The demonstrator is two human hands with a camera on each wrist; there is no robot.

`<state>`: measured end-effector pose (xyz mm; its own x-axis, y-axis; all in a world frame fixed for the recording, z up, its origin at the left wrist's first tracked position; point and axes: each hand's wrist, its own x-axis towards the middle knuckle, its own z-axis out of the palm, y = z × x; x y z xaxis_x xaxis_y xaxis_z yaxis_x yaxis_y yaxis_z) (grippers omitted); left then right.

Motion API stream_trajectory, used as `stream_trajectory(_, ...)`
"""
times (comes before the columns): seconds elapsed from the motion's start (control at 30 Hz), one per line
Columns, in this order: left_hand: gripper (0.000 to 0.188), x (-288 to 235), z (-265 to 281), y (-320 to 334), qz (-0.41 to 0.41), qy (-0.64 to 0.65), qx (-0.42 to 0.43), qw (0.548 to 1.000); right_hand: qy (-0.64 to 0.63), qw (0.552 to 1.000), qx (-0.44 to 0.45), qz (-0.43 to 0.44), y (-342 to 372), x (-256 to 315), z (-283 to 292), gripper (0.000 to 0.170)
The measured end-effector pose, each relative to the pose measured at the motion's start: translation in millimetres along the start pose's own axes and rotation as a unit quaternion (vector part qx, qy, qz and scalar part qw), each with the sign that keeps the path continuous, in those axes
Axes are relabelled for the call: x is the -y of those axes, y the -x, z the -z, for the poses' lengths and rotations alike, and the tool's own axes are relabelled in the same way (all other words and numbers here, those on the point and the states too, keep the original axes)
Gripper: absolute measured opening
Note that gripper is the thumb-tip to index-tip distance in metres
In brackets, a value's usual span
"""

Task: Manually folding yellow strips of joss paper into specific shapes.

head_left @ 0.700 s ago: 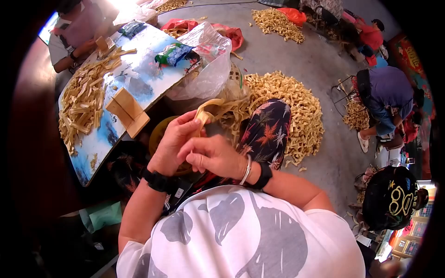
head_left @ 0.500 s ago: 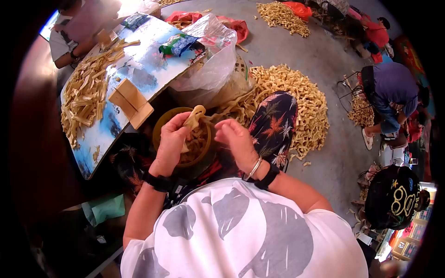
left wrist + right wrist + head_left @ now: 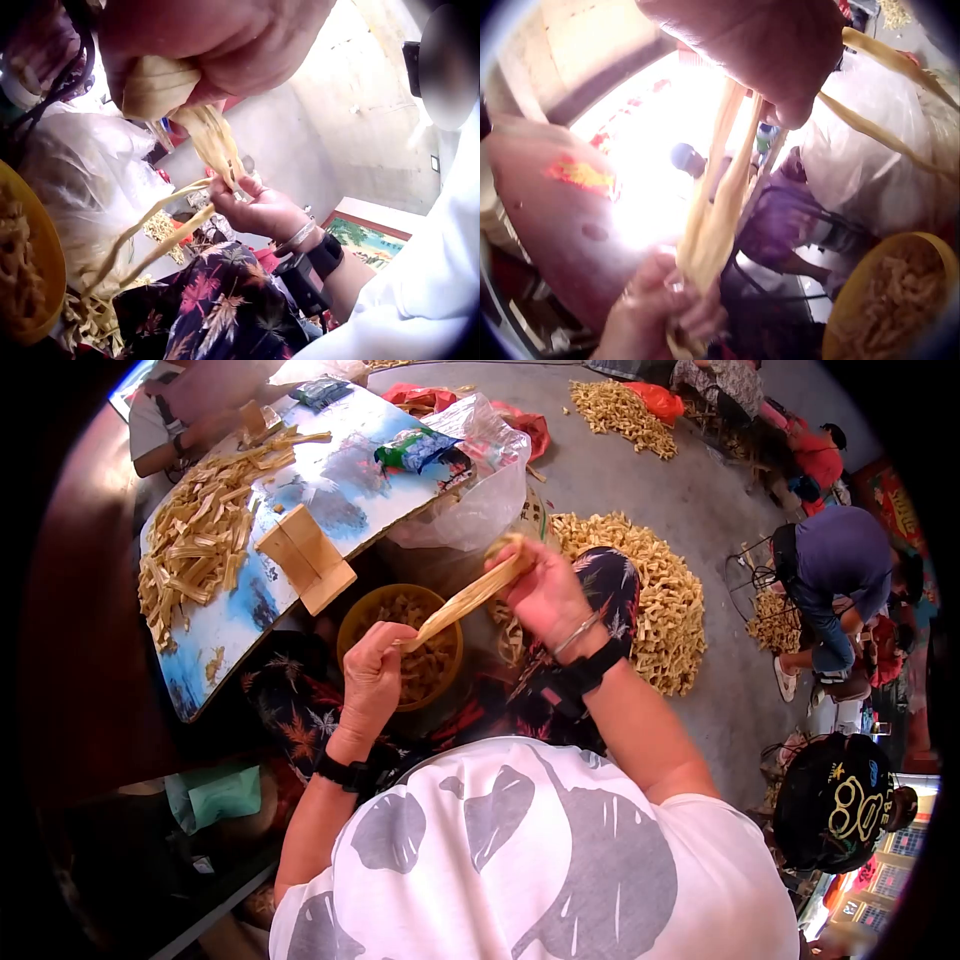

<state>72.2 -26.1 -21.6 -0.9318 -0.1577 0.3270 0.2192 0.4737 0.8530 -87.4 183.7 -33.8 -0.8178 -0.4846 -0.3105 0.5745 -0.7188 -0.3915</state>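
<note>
A long pale yellow strip [image 3: 468, 602] is stretched slantwise between both hands, over a yellow basin [image 3: 366, 608] of similar pieces. My left hand [image 3: 372, 672] pinches its lower end, with a folded bit showing by the fingers in the left wrist view. Higher and to the right, my right hand [image 3: 545, 592] grips the upper end. In the left wrist view the stretch between the hands looks doubled, and two thin tails [image 3: 144, 225] trail from the right hand toward loose strips below. The right wrist view shows two strands [image 3: 716, 214] meeting at the left fingers.
On the left stands a painted table [image 3: 335, 445] with a heap of cut strips [image 3: 205, 540] and a wooden block stand [image 3: 305, 560]. A plastic-lined sack [image 3: 480, 510] is ahead. Right of my knee lies a large pile of short curled pieces [image 3: 660, 620]. Other people sit around.
The right hand, apart from the strip half a second ago, now grips it and has drawn up and right. The left hand has dropped lower, and the bunched strip is now stretched out.
</note>
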Motion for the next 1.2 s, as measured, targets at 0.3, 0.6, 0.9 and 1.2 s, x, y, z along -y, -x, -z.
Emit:
stream_trajectory(0.3,0.026,30,2,2,0.063,-0.028,-0.049,0.996,-0.003,0.974,-0.128,0.188,-77,150,-21,0.01)
stream_trajectory(0.6,0.021,72,34,30,0.373,0.085,-0.163,0.91,0.117,0.946,-0.184,0.24,-114,270,59,0.011)
stream_trajectory(0.9,0.021,77,28,25,0.382,0.103,-0.204,0.895,0.337,0.924,-0.042,0.174,-117,195,31,0.028)
stream_trajectory(1.2,0.021,85,-18,6,0.316,0.227,-0.064,0.919,0.748,0.634,-0.072,0.183,-102,138,-15,0.031)
